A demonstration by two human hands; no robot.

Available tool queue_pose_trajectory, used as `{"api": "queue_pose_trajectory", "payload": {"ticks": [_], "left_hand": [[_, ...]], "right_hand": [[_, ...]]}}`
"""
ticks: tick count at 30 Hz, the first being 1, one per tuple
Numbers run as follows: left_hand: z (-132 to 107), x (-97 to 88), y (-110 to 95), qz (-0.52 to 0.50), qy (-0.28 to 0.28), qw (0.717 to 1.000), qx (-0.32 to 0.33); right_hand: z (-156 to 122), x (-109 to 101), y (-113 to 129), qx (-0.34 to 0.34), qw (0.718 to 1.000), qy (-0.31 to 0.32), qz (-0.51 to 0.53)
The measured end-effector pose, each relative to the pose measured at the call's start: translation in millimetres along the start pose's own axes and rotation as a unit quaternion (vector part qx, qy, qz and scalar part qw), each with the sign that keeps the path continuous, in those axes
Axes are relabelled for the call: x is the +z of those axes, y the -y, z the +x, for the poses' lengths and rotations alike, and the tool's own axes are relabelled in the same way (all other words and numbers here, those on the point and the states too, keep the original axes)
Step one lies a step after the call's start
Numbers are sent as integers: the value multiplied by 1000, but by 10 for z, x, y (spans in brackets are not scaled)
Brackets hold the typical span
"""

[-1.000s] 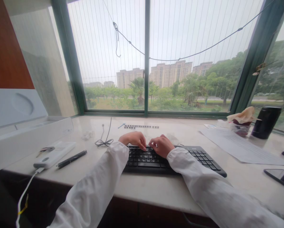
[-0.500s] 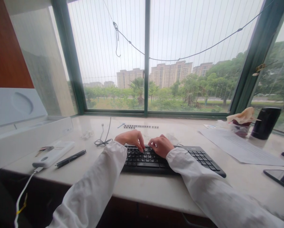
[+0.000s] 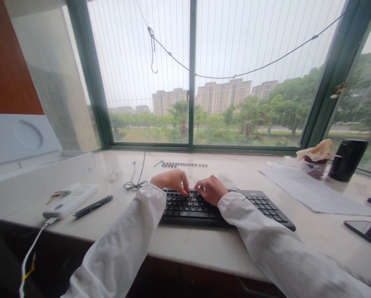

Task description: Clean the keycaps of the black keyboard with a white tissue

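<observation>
A black keyboard (image 3: 188, 214) lies on the pale tabletop in front of me, with pale marks showing at many key positions in its middle. My left hand (image 3: 172, 182) reaches over its upper left part, thumb and fingers brought together and pointing down onto the keys. Close beside it, my right hand (image 3: 213, 189) is curled over the upper middle of the keyboard, fingertips pinched. Whatever lies between the fingertips of either hand is too small or hidden to make out. Behind the hands, several small dark keycaps (image 3: 185, 164) stand in rows, with a thin blue tool (image 3: 158, 163) at their left.
To the left are a black pen (image 3: 92, 207), a white power bank (image 3: 76, 200) with keys on it, a coiled cable (image 3: 135, 185) and a white box (image 3: 42, 178). Paper sheets (image 3: 309, 192), a black cylinder (image 3: 348, 160) and a phone (image 3: 366, 232) lie or stand right.
Both hands stay at nearly the same place over the keyboard. The left fingertips have shifted very slightly; nothing else has visibly moved.
</observation>
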State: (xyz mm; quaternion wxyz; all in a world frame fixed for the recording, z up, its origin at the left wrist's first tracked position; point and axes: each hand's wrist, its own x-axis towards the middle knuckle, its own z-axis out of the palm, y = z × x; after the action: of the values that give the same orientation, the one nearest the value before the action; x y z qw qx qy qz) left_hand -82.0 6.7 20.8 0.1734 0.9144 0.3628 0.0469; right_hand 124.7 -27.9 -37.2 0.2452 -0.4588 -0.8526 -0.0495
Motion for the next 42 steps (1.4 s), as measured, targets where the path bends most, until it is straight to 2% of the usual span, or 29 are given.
{"api": "queue_pose_trajectory", "payload": {"ticks": [12,23,28,37,42], "left_hand": [[19,12,17,0,7,1000,-5],[68,20,169,-30,34,999,6],[70,31,74,1,15,1000,5],[78,22,-208,83,-8,992,-96],[108,0,-211,89,3,990,-107]], "right_hand": [[2,-5,6,-1,1000,4,-7],[2,8,-2,0,1000,2,-4],[7,22,-9,1,1000,4,-8],[12,9,7,1,1000,0,-11],[8,4,-1,-1,1000,2,-7]]}}
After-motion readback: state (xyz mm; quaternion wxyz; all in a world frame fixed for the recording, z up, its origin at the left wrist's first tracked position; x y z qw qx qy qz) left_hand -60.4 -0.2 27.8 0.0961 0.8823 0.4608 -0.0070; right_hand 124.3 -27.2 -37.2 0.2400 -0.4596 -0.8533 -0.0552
